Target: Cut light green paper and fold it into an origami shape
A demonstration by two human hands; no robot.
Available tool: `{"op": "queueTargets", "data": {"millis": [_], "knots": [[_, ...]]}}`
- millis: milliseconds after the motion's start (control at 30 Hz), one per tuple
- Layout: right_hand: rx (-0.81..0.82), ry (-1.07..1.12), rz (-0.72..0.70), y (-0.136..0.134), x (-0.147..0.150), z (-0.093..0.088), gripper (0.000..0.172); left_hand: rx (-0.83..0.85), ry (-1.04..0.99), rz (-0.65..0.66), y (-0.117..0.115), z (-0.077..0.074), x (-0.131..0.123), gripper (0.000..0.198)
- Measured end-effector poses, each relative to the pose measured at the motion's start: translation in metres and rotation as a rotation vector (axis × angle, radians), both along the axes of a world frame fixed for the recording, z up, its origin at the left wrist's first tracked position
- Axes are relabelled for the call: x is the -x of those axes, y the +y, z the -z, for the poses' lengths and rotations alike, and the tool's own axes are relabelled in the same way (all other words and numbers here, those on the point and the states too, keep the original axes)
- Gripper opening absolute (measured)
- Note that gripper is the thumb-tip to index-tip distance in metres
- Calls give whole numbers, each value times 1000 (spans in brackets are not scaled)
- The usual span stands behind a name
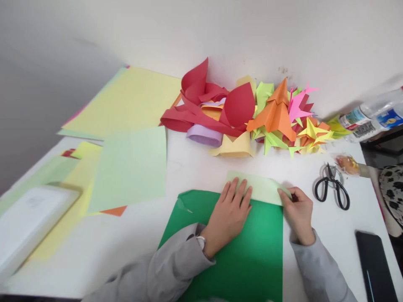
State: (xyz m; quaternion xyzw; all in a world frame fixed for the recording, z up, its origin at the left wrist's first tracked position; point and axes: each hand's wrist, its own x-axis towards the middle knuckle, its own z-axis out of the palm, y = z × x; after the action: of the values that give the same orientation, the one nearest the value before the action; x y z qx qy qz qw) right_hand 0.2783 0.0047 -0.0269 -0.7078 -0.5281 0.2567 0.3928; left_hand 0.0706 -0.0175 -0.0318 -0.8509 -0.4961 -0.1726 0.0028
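Note:
A pale green paper strip point(262, 189) lies across the far edge of a dark green sheet point(252, 251). My left hand point(228, 214) rests flat over the strip's left part, fingers stretched out and pressing on it. At the strip's right end, my right hand point(297, 209) pinches the corner between thumb and fingers, and the paper there curls up slightly. Black-handled scissors point(332, 188) lie to the right of my right hand, their blades pointing away from me.
Red paper shapes point(239, 105) and folded paper planes point(275, 111) are heaped along the wall. Pale green point(135, 167) and yellow sheets point(126, 100) spread at left, near a white box point(34, 226). A black phone point(376, 264) and plastic bottles point(374, 115) are at right.

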Motion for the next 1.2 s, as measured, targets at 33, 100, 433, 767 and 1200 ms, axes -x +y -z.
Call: {"op": "queueTargets", "data": {"millis": [33,100,433,767,1200], "knots": [[0,3,4,-1,0,0,26,2,-5,3,-1,1,1,39],[14,-1,12,-2,1,-2,24,4,-6,11,-3,1,2,39],[86,-38,64,-8,4,-9,22,27,-29,7,-4,-3,4,42],[75,-67,38,-9,3,-11,21,82,-52,24,-3,-4,6,44],[59,-67,55,-8,5,-11,22,107,-73,11,-1,-4,6,45]]}}
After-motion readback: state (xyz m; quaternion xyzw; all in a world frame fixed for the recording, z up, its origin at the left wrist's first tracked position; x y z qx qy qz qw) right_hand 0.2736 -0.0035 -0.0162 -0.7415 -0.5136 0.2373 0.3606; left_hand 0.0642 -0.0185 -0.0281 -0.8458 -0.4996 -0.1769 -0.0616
